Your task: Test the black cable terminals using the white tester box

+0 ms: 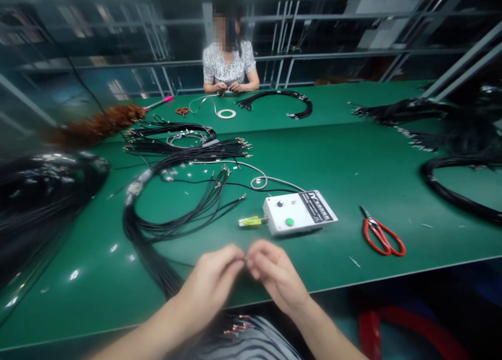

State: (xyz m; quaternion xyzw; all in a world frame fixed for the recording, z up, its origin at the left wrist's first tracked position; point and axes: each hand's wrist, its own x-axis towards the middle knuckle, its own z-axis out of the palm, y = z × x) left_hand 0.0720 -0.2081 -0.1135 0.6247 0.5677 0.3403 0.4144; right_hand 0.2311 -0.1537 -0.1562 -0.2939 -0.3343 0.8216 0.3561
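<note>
Above the table's front edge my left hand point(217, 271) and my right hand point(276, 271) meet fingertip to fingertip. A thin black cable point(178, 262) runs into my left hand, which is closed on its end. My right hand is pinched at the tip of that end; what lies between its fingers is too small to make out. To the left lies a bundle of black cables point(135, 192) with metal tips, curving down to the table's front edge. Just beyond my hands sits a white box point(300, 213) with a green button, a knob and a yellow-labelled connector point(251, 222).
Red-handled snips point(382, 237) lie on the green table point(333, 166) at right. Coiled black cables point(43, 198) stand at left, more point(463, 187) at right. A brown duster point(102, 122) lies at back left. Across the table sits another person point(229, 64). Loose cable ends point(239, 326) are below my hands.
</note>
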